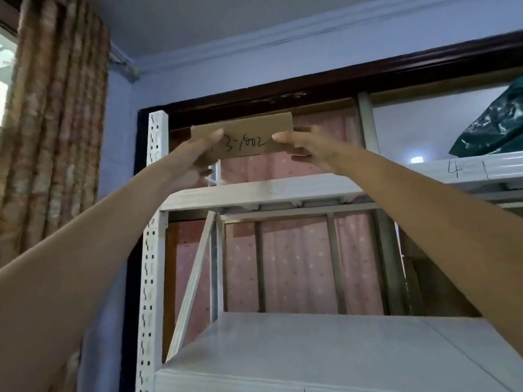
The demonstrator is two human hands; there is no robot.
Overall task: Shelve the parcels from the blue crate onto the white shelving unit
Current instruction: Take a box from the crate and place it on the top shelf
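A flat brown cardboard parcel (249, 131) with "3-1002" handwritten on it is held up in the air above the upper board of the white shelving unit (263, 193). My left hand (195, 157) grips its left end, thumb on the front face. My right hand (300, 145) grips its right end, thumb on top and fingers underneath. Both arms reach up and forward. The parcel is clear of the board below it. The blue crate is out of view.
A lower shelf board (325, 349) lies near me. To the right, a neighbouring shelf (467, 169) marked "4-1" carries a dark green plastic bag (492, 128). A perforated white upright (154, 222) stands at the left, a patterned curtain (51, 137) beyond it.
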